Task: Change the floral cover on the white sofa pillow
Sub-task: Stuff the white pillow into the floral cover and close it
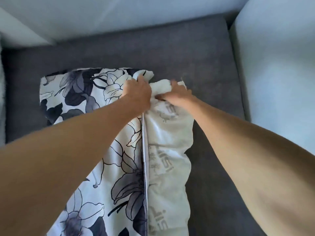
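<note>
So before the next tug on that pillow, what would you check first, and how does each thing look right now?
1. Cover opening undone: ok, the floral cover gapes along its edge.
2. Pillow insert showing: ok, the white pillow bulges out on the right.
3. Left hand holding the cover's far edge: ok, fingers curl on the fabric.
4. Right hand gripping the pillow's corner: cannot tell, it is blurred.
5. Pillow supported: ok, it lies on the grey sofa seat.
6. Far corner freed from the cover: cannot tell, the hands hide it.
</note>
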